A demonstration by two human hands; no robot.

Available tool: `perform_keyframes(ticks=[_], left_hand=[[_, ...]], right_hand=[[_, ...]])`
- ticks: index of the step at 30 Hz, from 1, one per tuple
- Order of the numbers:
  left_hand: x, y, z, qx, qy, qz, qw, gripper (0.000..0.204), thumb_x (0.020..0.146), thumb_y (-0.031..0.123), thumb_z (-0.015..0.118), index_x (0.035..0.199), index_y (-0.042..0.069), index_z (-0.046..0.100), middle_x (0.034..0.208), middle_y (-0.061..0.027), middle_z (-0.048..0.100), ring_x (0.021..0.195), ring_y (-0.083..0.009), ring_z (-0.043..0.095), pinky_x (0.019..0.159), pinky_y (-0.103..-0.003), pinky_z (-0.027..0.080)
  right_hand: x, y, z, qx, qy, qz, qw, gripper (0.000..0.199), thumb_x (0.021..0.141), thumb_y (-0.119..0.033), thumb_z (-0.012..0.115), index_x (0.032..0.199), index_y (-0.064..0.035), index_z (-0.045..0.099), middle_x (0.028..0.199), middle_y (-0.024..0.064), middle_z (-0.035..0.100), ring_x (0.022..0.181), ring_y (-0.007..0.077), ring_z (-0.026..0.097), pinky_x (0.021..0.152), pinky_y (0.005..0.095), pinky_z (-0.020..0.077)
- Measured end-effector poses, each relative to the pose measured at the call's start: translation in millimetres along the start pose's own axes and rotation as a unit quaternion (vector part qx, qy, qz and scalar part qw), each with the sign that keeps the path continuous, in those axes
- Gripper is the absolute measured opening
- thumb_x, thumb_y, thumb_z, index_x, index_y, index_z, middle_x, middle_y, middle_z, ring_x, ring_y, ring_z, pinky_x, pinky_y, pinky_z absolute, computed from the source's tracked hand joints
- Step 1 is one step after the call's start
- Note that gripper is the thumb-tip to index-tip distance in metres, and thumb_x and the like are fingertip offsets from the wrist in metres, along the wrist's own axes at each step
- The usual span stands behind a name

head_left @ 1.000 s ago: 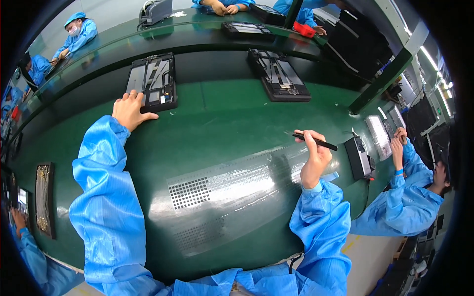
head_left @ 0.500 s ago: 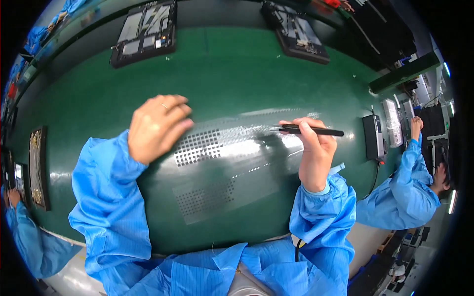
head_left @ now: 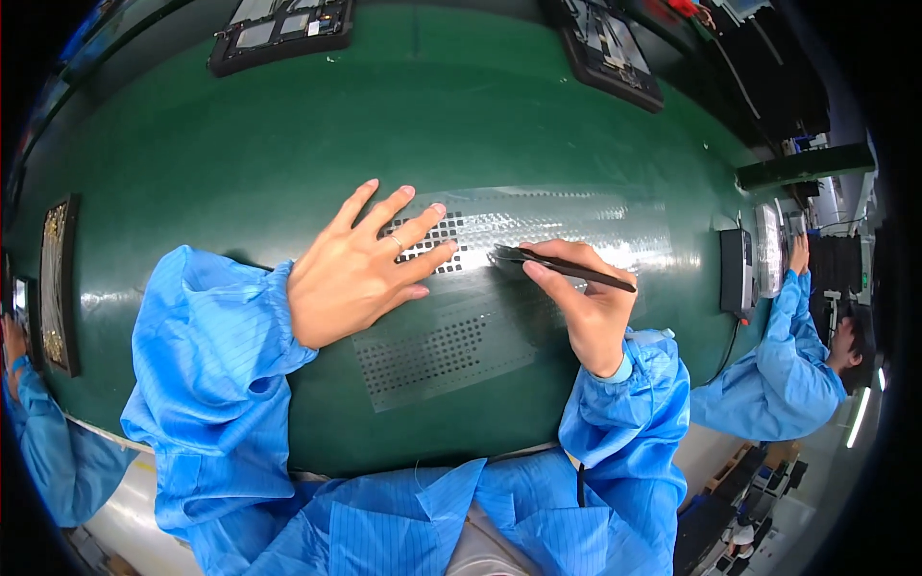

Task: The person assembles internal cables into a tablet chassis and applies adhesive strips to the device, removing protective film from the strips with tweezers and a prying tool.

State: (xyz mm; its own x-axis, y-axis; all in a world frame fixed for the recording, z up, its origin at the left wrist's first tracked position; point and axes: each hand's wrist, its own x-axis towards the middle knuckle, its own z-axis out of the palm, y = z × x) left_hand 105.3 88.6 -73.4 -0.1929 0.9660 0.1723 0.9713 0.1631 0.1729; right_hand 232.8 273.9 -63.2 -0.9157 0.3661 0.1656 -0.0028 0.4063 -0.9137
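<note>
1. Here, in the head view, one person in blue sleeves works at a green table [head_left: 288, 154], both forearms coming up from the lower edge.
2. The left hand [head_left: 360, 269] lies flat, palm down, its fingers spread apart and pressing on the upper of two clear sheets of small dark squares; it grips nothing.
3. The right hand [head_left: 581, 307] has its fingers closed around one pair of black tweezers [head_left: 562, 267], held nearly level, with the tips pointing left and touching the upper sheet [head_left: 538, 226] just beside the left fingertips.
4. Two sheets are counted: the upper sheet runs as a strip across the table's middle, under both hands; the lower sheet [head_left: 447, 350] lies just below it, tilted, between the two wrists. The squares on each are too many and too small to count.
5. Two dark trays holding opened devices sit at the far edge: one tray [head_left: 279, 29] at upper left, a second tray [head_left: 610, 48] at upper right, both well apart from the hands.
6. One long dark tray [head_left: 58, 278] rests at the table's left edge.
7. Two other people show at the rim: one co-worker [head_left: 797, 355] in blue at the right, near a small black device [head_left: 737, 274], and one blue sleeve [head_left: 38, 432] at lower left.
</note>
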Motion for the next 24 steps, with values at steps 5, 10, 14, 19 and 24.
perform_keyframes(ticks=[5, 10, 14, 19, 24], left_hand=[[2, 2, -3, 0.013, 0.000, 0.008, 1.000, 0.045, 0.066, 0.025, 0.063, 0.109, 0.016, 0.050, 0.121, -0.0073, 0.039, 0.112, -0.0299, 0.034, 0.094, -0.048, 0.025], [2, 0, -3, 0.009, 0.000, 0.007, 1.000, 0.044, 0.067, 0.026, 0.062, 0.108, 0.015, 0.051, 0.121, -0.0078, 0.039, 0.112, -0.0304, 0.034, 0.095, -0.048, 0.024], [1, 1, -2, 0.008, 0.000, 0.004, 1.000, 0.044, 0.067, 0.025, 0.062, 0.108, 0.015, 0.051, 0.121, -0.0082, 0.039, 0.112, -0.0308, 0.034, 0.094, -0.049, 0.024], [2, 0, -4, 0.002, 0.000, 0.009, 1.000, 0.044, 0.066, 0.025, 0.062, 0.108, 0.015, 0.051, 0.120, -0.0081, 0.039, 0.112, -0.0306, 0.034, 0.094, -0.049, 0.025], [1, 0, -3, -0.001, 0.004, 0.009, 1.000, 0.044, 0.066, 0.025, 0.062, 0.107, 0.015, 0.051, 0.120, -0.0080, 0.039, 0.112, -0.0306, 0.034, 0.094, -0.049, 0.025]], right_hand=[[1, 1, 10, 0.117, 0.034, 0.027, 0.992, 0.011, 0.069, 0.001, 0.060, 0.080, 0.0044, 0.059, 0.078, 0.0079, 0.060, 0.070, 0.0114, 0.056, 0.063, 0.0212, 0.0441], [7, 2, 16, 0.208, 0.057, 0.089, 0.972, 0.012, 0.071, 0.002, 0.059, 0.082, 0.0050, 0.058, 0.077, 0.0086, 0.060, 0.070, 0.0119, 0.056, 0.064, 0.0214, 0.0438], [8, 2, 16, 0.235, 0.062, 0.113, 0.963, 0.011, 0.068, 0.008, 0.056, 0.078, 0.0053, 0.057, 0.077, 0.0125, 0.060, 0.073, 0.0164, 0.057, 0.069, 0.0240, 0.0429], [6, 3, 15, 0.220, 0.051, 0.090, 0.970, 0.009, 0.071, 0.003, 0.058, 0.080, 0.0051, 0.058, 0.077, 0.0092, 0.060, 0.070, 0.0113, 0.055, 0.064, 0.0213, 0.0434], [6, 3, 17, 0.218, 0.048, 0.090, 0.971, 0.009, 0.071, 0.003, 0.058, 0.079, 0.0050, 0.058, 0.077, 0.0090, 0.060, 0.069, 0.0109, 0.054, 0.064, 0.0209, 0.0432]])
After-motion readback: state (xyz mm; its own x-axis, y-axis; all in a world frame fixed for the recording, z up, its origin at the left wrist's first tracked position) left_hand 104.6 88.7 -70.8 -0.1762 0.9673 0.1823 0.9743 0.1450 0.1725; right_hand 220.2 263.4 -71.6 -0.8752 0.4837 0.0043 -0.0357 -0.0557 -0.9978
